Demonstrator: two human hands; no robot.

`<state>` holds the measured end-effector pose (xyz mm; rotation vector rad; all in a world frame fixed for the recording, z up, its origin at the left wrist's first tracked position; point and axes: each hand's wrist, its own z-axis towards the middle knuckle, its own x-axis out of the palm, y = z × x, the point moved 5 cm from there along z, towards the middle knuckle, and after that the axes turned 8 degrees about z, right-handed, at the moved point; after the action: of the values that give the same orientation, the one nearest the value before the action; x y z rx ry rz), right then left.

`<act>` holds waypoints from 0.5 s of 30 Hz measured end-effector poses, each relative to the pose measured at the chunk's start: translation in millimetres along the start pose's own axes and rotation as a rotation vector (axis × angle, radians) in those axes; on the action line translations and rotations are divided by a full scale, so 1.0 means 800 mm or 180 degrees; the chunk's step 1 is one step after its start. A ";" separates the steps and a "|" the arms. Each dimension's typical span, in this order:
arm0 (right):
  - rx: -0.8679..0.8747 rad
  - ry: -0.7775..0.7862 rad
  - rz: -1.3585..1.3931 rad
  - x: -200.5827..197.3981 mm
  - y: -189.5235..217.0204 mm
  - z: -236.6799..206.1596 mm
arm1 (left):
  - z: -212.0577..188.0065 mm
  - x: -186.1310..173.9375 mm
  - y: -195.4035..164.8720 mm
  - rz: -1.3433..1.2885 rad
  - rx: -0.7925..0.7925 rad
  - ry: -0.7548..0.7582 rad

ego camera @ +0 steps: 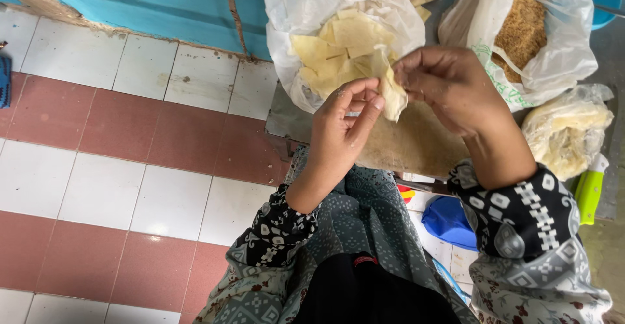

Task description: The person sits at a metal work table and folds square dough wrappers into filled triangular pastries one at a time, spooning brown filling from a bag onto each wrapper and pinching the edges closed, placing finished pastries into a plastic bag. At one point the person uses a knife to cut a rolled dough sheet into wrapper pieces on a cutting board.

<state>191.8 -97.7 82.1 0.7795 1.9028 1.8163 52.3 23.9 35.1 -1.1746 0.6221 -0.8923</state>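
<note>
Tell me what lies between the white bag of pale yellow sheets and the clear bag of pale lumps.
Head view: a white bag of brown crumbs lies between them, with the right hand in front.

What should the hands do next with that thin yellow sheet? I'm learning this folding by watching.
Probably press the fold shut. Both hands, the left hand and the right hand, pinch one pale yellow sheet above the wooden board, and it already hangs bent over, so the fingertips look set to crease it. More sheets wait in the open white bag.
</note>
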 end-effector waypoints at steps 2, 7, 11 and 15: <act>0.0015 0.0017 0.0083 0.003 -0.004 -0.025 | -0.004 0.002 -0.008 0.0452 0.0112 -0.0068; -0.0194 -0.0512 -0.0116 0.011 -0.027 -0.090 | -0.021 0.011 -0.023 0.0645 0.0432 0.0086; -0.0158 -0.0997 0.0689 0.004 -0.060 -0.121 | -0.038 0.015 -0.026 0.1121 0.0411 0.0200; 0.0098 -0.1036 0.1363 0.001 -0.093 -0.137 | -0.047 0.023 -0.024 0.1282 0.0423 0.0251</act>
<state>113.3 -182.1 16.9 1.4861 1.6428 1.7508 26.3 -13.5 43.0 -0.8567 0.8169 -0.6270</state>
